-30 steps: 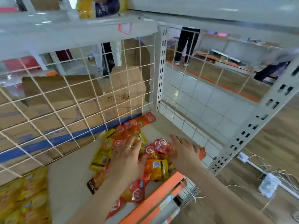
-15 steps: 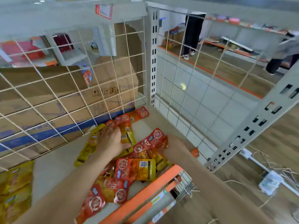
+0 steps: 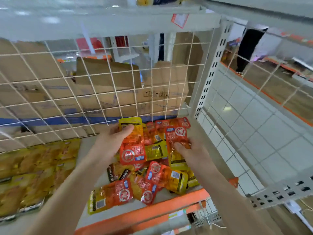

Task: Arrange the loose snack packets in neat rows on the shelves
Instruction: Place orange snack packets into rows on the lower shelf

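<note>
Both hands raised off pile [image 3: 152, 182] vs. prev. frame. L hand [image 3: 110, 143] grips yellow/red packet stack [image 3: 133, 152]; R hand [image 3: 193, 155] pinches red packet [image 3: 177, 134], above shelf [image 3: 152, 211].

Straight ahead, a white wire mesh [image 3: 101, 92] is seen, and brown cardboard boxes [image 3: 108, 73] are stacked behind it, one flap raised. A blue band [image 3: 50, 120] is run across the lowest box. A red-and-white tag [image 3: 179, 20] is hung, tilted, just above the mesh's top edge. At the mesh's right edge a perforated upright [image 3: 211, 73] is fixed. Beyond it, white tiles [image 3: 254, 133] are laid, bordered by an orange strip [image 3: 264, 91], with wooden floor [image 3: 288, 92] past that. A person in dark trousers [image 3: 247, 48] is glimpsed standing on that floor, well back. Low down, a small wire basket [image 3: 205, 217] is spotted.
</note>
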The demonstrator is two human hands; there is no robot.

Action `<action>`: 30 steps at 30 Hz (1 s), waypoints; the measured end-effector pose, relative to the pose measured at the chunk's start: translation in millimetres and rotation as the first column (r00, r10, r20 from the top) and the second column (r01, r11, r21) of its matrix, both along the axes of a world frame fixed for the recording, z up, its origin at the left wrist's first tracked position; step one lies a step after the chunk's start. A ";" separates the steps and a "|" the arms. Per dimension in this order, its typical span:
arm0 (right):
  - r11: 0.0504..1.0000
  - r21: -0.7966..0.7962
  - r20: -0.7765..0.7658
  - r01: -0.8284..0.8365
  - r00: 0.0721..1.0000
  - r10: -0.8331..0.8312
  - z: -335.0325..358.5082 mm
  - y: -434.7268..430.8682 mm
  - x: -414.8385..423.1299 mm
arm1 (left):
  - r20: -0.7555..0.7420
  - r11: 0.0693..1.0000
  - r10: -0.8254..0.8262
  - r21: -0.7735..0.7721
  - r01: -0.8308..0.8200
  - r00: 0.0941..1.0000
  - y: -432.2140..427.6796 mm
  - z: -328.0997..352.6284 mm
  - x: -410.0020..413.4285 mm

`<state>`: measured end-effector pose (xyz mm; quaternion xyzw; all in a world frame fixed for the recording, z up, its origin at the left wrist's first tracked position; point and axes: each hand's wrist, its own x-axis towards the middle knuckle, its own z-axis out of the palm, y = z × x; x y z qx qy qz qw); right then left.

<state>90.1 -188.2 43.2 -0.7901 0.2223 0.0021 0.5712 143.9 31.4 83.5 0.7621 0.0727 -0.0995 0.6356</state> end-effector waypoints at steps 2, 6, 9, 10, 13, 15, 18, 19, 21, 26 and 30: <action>0.995 0.036 0.038 -0.090 0.995 0.089 11.4 27.4 2.2 | -0.041 0.994 0.084 -0.064 -0.087 0.996 28.0 1.4 -16.8; 0.967 0.135 0.059 -0.216 0.976 0.210 28.1 93.2 -1.2 | -0.089 0.963 0.253 -0.069 -0.260 0.963 86.9 1.9 -56.9; 0.944 0.160 0.097 -0.288 0.956 0.276 27.0 143.1 -8.7 | -0.072 0.938 0.339 -0.048 -0.343 0.938 134.7 -7.4 -85.0; 0.934 0.181 0.097 -0.307 0.951 0.294 27.9 159.6 -13.3 | -0.052 0.925 0.375 -0.048 -0.378 0.925 150.8 -8.8 -95.2; 0.903 0.248 0.079 -0.351 0.936 0.342 27.3 204.4 -27.2 | -0.030 0.887 0.454 -0.085 -0.454 0.891 195.1 -12.6 -124.7; 0.877 0.290 0.079 -0.384 0.922 0.378 28.8 233.4 -40.8 | -0.063 0.851 0.485 -0.195 -0.487 0.872 220.9 -10.6 -144.6; 0.862 0.331 0.071 -0.384 0.921 0.384 33.7 276.2 -63.4 | -0.108 0.792 0.491 -0.357 -0.495 0.864 256.1 -5.9 -169.4; 0.857 0.344 0.073 -0.384 0.921 0.384 33.3 290.3 -70.7 | -0.107 0.783 0.489 -0.383 -0.490 0.866 267.8 -6.6 -176.7; 0.852 0.365 0.069 -0.376 0.923 0.378 31.2 317.9 -84.7 | -0.088 0.776 0.482 -0.418 -0.472 0.872 290.0 -7.9 -191.6; 0.812 0.436 0.082 -0.389 0.915 0.395 27.1 377.8 -119.1 | -0.010 0.813 0.389 -0.466 -0.348 0.921 346.7 -7.9 -228.0; 0.778 0.509 0.096 -0.369 0.922 0.374 28.0 408.5 -141.4 | 0.027 0.856 0.290 -0.455 -0.246 0.957 380.2 -1.7 -257.2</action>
